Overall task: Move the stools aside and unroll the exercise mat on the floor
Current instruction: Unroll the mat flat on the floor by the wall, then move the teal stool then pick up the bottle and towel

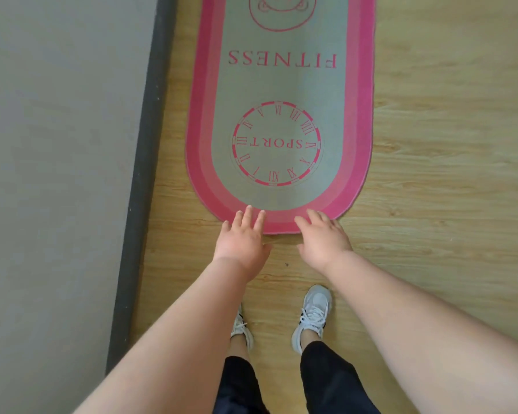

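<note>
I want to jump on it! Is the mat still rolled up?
No, the mat lies flat on the wooden floor, both hands at its near edge.

Both bare arms reach forward and down; the left hand (241, 239) and right hand (323, 239) are palm-down with fingers spread, gripping nothing.
</note>
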`<state>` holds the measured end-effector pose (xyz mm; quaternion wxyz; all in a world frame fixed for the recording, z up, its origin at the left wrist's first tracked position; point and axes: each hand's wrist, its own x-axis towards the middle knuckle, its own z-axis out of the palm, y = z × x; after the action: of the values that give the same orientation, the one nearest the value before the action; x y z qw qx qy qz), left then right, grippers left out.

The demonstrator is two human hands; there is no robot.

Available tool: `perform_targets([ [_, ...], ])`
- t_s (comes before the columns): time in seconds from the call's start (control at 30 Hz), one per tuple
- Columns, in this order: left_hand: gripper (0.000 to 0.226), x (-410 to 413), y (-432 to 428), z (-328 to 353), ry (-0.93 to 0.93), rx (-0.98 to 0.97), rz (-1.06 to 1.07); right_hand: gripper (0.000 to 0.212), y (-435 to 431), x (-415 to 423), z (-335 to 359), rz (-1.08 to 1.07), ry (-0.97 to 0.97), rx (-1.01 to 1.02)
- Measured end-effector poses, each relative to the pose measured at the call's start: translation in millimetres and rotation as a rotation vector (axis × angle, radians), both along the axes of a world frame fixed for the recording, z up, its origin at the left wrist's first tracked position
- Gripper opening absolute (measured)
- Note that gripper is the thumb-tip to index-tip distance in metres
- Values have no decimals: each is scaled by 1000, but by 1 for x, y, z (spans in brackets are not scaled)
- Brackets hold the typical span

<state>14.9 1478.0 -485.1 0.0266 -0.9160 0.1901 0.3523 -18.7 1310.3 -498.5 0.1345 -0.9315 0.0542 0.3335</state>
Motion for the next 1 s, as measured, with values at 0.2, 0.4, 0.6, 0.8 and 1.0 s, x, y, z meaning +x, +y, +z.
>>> perform_targets([
  [0.2,71,-32,-16,94,-13,-44,-16,62,-11,-25,98,-70,-56,-19],
  [0.4,69,-56,-5,149,-20,-16,-129,62,-9,-61,160,-208,-79,-48],
  [0.6,68,-66,3,194,-74,-13,-305,62,10,-104,207,-379,-107,-26],
  [0.8,66,-82,-26,229,-90,-63,-504,62,7,-154,245,-604,-149,-35],
  [1.0,65,-122,-102,261,-120,-137,-759,59,-40,-234,271,-890,-179,-80],
])
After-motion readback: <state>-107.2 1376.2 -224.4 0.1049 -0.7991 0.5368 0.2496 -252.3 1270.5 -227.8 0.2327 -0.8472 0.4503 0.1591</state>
